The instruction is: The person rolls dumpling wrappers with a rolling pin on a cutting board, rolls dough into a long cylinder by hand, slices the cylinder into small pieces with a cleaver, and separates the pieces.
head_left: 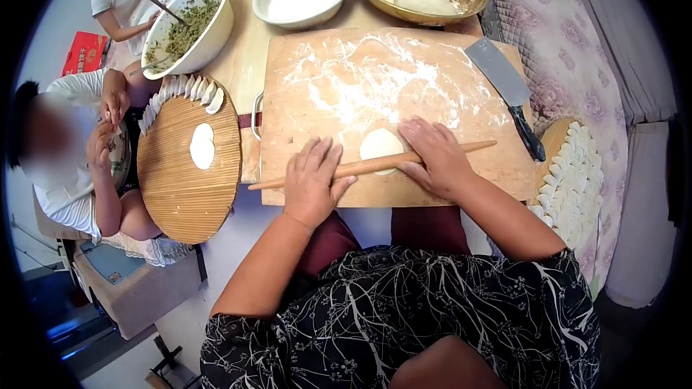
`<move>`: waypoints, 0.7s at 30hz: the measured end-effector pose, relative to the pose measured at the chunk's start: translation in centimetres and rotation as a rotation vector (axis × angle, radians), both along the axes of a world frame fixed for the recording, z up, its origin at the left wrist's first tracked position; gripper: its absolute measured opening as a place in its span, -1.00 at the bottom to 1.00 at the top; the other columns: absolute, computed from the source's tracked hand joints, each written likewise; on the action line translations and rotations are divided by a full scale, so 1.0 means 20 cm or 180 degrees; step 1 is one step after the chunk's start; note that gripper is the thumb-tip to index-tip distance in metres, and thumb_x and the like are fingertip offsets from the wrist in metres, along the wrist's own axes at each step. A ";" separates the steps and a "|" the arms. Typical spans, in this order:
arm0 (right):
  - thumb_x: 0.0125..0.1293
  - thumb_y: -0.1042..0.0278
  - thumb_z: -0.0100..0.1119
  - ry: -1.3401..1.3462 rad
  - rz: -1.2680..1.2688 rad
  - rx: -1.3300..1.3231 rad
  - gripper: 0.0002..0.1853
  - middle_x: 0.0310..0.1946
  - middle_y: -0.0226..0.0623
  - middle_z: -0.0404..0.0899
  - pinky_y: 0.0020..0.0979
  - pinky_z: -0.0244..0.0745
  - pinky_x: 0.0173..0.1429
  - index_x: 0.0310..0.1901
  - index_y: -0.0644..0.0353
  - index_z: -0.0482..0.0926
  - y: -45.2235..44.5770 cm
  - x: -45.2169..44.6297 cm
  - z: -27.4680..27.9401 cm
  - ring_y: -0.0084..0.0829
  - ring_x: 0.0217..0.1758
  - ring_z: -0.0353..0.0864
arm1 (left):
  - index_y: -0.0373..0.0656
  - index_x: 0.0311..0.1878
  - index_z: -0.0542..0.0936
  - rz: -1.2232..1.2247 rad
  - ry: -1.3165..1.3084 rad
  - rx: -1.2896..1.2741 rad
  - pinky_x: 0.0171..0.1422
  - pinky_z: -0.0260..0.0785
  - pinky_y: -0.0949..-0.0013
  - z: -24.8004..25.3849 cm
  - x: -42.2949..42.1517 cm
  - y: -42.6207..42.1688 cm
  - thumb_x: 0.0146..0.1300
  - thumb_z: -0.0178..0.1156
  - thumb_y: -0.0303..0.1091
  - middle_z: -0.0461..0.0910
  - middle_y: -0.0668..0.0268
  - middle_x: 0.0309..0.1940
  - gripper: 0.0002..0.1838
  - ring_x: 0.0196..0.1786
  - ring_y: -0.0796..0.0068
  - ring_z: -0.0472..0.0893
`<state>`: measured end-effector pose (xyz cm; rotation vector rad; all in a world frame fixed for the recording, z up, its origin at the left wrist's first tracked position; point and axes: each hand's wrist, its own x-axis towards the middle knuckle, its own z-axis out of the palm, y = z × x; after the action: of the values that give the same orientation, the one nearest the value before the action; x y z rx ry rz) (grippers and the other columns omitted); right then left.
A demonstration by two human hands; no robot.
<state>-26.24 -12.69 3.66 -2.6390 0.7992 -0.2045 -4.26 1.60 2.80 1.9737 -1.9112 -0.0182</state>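
Observation:
A thin tapered rolling pin [371, 165] lies aslant across the near part of a floured wooden board [461, 187]. My left hand [311, 181] is over its left part, fingers beyond the pin and thumb on the near side. Over the right part rests my right hand [436, 158], its thumb also on the near side. Between my hands, a round dough wrapper [380, 145] sits flat on the board, partly covered by the pin. White flour [353, 79] is smeared over the board's far half.
A cleaver [499, 72] lies at the board's right edge. Behind stand a filling bowl [225, 21], a flour bowl [263, 11] and a golden dough basin [476, 7]. Dumplings fill a tray [569, 187] at right. Left, a person [108, 122] sits by a round slatted board [173, 202] with wrappers and dumplings.

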 end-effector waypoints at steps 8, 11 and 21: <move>0.14 0.26 0.27 -0.0635 0.0660 0.0499 -0.68 -0.13 -0.17 0.54 -0.24 0.40 0.11 -0.08 0.20 0.58 -0.07 0.28 -0.02 -0.11 0.03 0.46 | -0.14 -0.16 0.58 -0.0223 0.0507 -0.0277 -0.08 0.36 0.22 0.04 -0.13 0.07 -0.02 0.35 -0.36 0.53 0.22 -0.28 -0.69 -0.19 0.17 0.50; 0.14 0.24 0.28 0.0252 -0.0111 0.0914 -0.73 -0.24 -0.19 0.53 -0.25 0.41 0.06 -0.17 0.19 0.61 -0.06 0.22 0.11 -0.13 -0.05 0.49 | -0.15 -0.16 0.58 -0.0245 0.0622 -0.0295 -0.07 0.36 0.22 0.03 -0.16 0.10 -0.01 0.35 -0.36 0.53 0.22 -0.29 -0.69 -0.19 0.17 0.51; 0.31 -0.02 0.04 0.0018 -0.0180 -0.0813 -0.42 0.33 -0.20 0.27 -0.05 -0.03 0.43 0.27 0.13 0.32 -0.13 -0.05 -0.08 -0.19 0.43 0.13 | -0.14 0.30 0.36 0.0415 -0.0218 0.0178 0.35 0.11 0.03 -0.05 0.02 -0.04 0.25 0.13 -0.01 0.24 0.01 0.33 -0.38 0.33 0.00 0.26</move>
<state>-27.26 -15.38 2.12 -2.8565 0.9040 -0.3351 -3.94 0.70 1.81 2.1587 -1.8379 0.0326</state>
